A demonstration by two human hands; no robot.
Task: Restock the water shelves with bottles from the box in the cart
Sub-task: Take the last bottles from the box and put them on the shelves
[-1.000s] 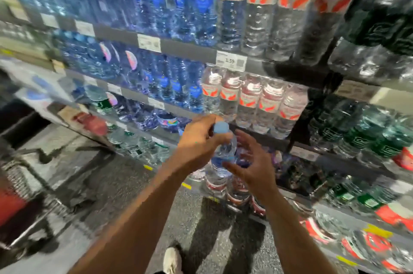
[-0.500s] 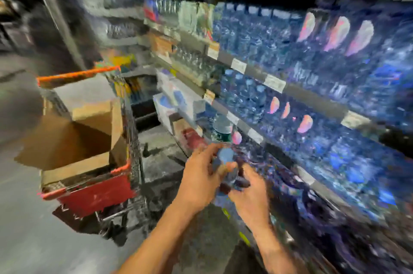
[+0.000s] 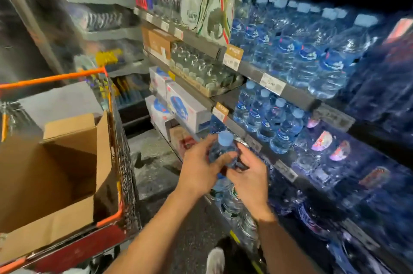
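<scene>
Two hands meet on one small clear plastic water bottle with a pale blue cap [image 3: 224, 150], held upright in the aisle. Well to the left of our fingers sits the open brown cardboard box [image 3: 55, 175] inside the orange-rimmed wire cart [image 3: 116, 184]. Our left hand [image 3: 200, 169] wraps its fingers round the bottle's body; just right of it our right hand [image 3: 248, 175] has its fingers curled against the lower part, though how firmly we cannot tell. Beyond our fingertips to the right run the grey metal water shelves [image 3: 290, 92], packed with similar blue-capped bottles. The bottle looks slick and thin-walled, so we judge a loose hold could let it slip to the floor, or a careless push could topple the standing rows.
</scene>
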